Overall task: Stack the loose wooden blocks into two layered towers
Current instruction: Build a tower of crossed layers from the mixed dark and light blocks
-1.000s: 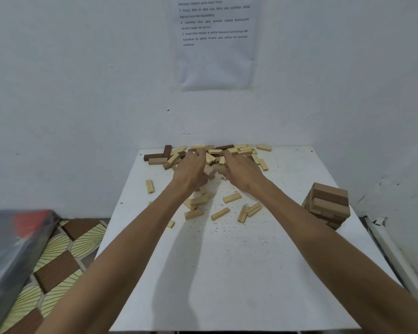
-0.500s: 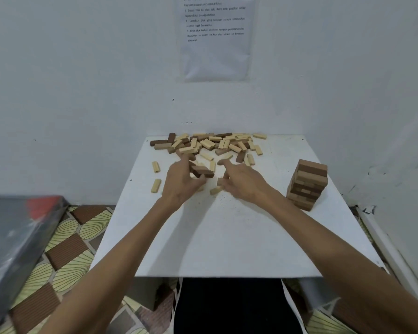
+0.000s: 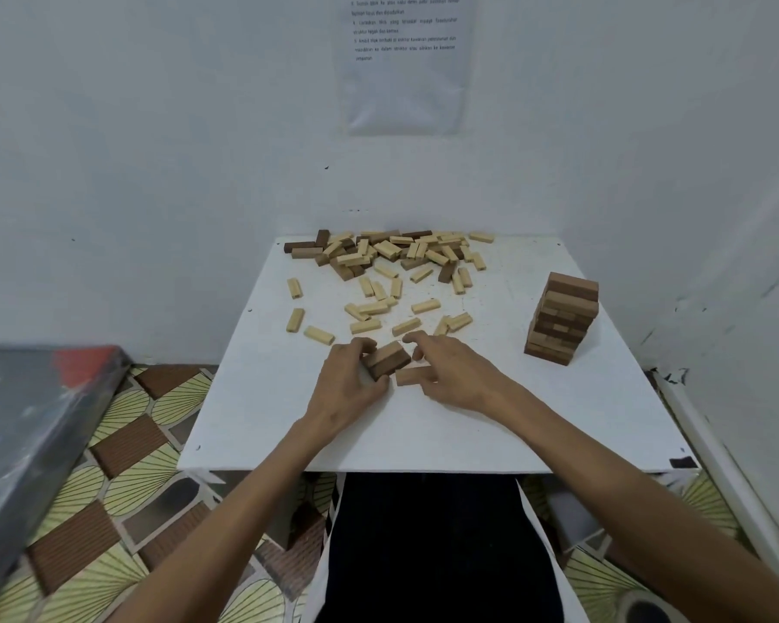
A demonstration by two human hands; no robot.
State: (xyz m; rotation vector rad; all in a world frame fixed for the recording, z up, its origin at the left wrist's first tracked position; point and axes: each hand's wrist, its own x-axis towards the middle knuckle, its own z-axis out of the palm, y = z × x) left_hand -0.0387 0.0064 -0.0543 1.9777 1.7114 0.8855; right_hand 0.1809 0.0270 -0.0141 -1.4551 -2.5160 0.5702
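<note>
At the centre of the frame, the left hand (image 3: 349,383) clamps two brown blocks (image 3: 387,360) on the white table (image 3: 491,424). The right hand (image 3: 457,375) pinches a lighter block (image 3: 412,375) just beside them. A finished tower (image 3: 562,317) stands at right.

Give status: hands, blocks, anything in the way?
Left hand shut on dark blocks; right hand on a brown block. One tower up, right side. Loose pile far back; nothing blocking.

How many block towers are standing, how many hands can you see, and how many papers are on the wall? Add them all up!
Tower: 1
Hands: 2, the left hand gripping a bunch of brown blocks, and the right hand beside it
Paper on the wall: 1
Total: 4
</note>
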